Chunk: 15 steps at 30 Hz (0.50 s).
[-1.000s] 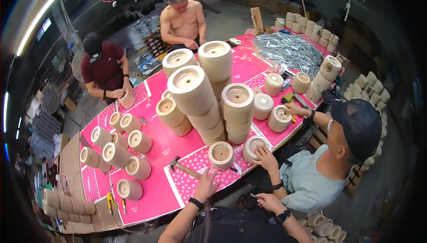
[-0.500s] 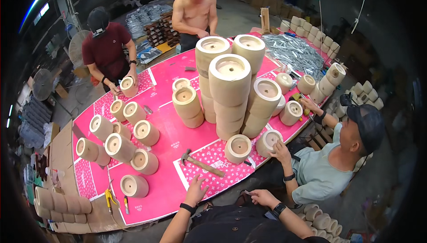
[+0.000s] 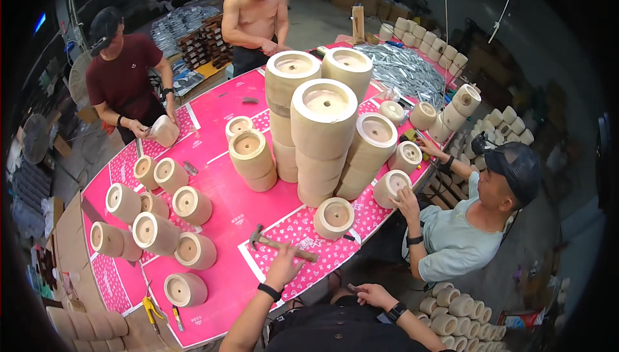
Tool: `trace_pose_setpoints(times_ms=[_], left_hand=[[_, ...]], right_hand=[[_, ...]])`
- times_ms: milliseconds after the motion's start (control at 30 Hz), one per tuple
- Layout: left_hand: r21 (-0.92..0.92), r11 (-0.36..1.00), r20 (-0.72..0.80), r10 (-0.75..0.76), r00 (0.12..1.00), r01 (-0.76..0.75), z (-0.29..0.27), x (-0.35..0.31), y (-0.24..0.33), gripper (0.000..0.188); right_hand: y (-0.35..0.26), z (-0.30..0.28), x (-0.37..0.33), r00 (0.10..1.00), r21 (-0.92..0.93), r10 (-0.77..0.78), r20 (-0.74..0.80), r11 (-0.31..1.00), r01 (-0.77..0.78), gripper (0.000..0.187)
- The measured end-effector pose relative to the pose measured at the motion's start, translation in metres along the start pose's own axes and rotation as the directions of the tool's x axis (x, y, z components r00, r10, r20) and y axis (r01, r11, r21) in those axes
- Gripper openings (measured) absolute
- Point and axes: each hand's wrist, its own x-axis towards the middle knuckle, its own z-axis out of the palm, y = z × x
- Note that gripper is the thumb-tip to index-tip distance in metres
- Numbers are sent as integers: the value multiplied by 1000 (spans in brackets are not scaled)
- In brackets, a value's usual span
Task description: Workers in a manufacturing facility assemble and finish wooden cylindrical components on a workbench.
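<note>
A claw hammer (image 3: 298, 253) with a wooden handle lies near the front edge of the pink table. My left hand (image 3: 282, 268) is at the near side of its handle, fingers apart; whether they touch it is unclear. In front of my body, off the table edge, my right hand (image 3: 376, 296) is closed on a small greyish piece, too small to name. A round pale wooden block (image 3: 334, 218) with a recessed top and a centre hole stands beyond the hammer. Tall stacks of similar blocks (image 3: 324, 120) rise behind it.
More wooden blocks (image 3: 156, 233) stand at the left, near a yellow air gun (image 3: 152, 310) and a cutter knife (image 3: 178, 318). A co-worker (image 3: 467, 223) at the right grips a block; two other people stand across the table. A pile of metal parts (image 3: 406, 71) lies at the far right.
My left hand has moved forward to the hammer's handle. My right hand still holds the small piece. The view has shifted, and the co-worker at far left has tilted a block.
</note>
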Motion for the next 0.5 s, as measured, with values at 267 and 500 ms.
trace_pose_setpoints(times_ms=[267,500], left_hand=[[58,998,-104,-7,995,13,28,96,63,102],[233,972,-124,20,992,9,47,145,91,111]], right_hand=[[7,-49,15,998,-41,-3,-67,999,0,31],[-11,-87,14,993,-165,-8,-117,986,-11,30]])
